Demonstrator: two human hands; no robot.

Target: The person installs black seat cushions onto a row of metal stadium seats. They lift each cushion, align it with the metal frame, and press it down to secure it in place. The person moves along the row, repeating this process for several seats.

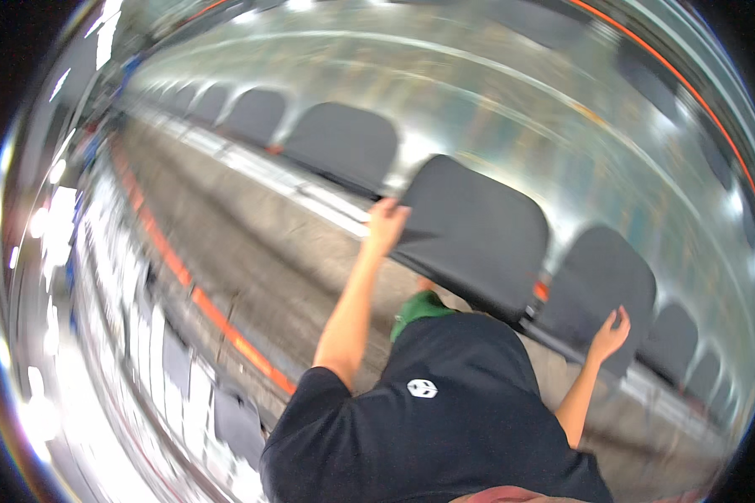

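A dark grey padded panel (476,230), like a seat cushion with rounded corners, lies tilted on a long pale line right in front of me. My left hand (386,222) is at its left edge, with the fingers loosely extended; blur hides whether they touch it. Over the neighbouring grey panel (600,268) on the right is my right hand (611,335), fingers apart and nothing in them. Another panel of the same shape (342,142) lies just left of the front one. A small orange piece (541,291) shows between the front and right-hand panels.
Several more grey panels (254,115) run in a row to the left and right. A pale metal rail (327,205) edges the row on my side. An orange stripe (168,251) marks the concrete floor (226,226) at left. Bright racking (159,360) stands beyond it.
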